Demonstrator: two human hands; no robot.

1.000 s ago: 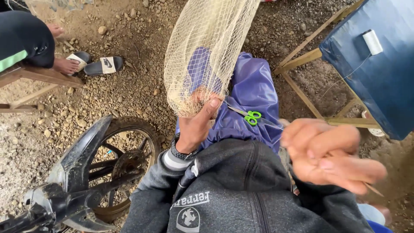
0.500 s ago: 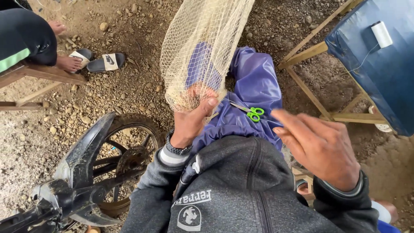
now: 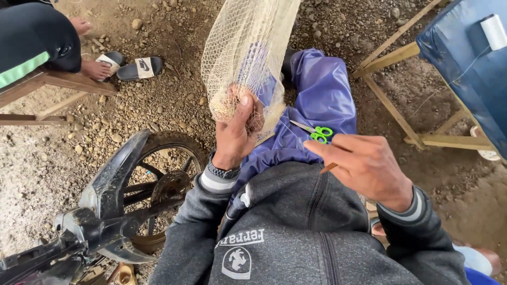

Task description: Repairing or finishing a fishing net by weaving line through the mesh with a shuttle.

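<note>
The net [image 3: 248, 53] ran out past the top edge above the left hand [image 3: 235, 132], so its upper end could not be seen, and its gathered lower end was buried inside that hand's closed fingers. A thin brown stick [image 3: 328, 168] poked out under the right hand [image 3: 364, 163]; most of it (and what the fingers did with it) lay hidden behind the hand. The scissors [image 3: 317, 132] just beyond the right hand showed green loops, the blades too thin to read. Far left of the left hand, a seated person [image 3: 31, 37] was cut off by the frame.
</note>
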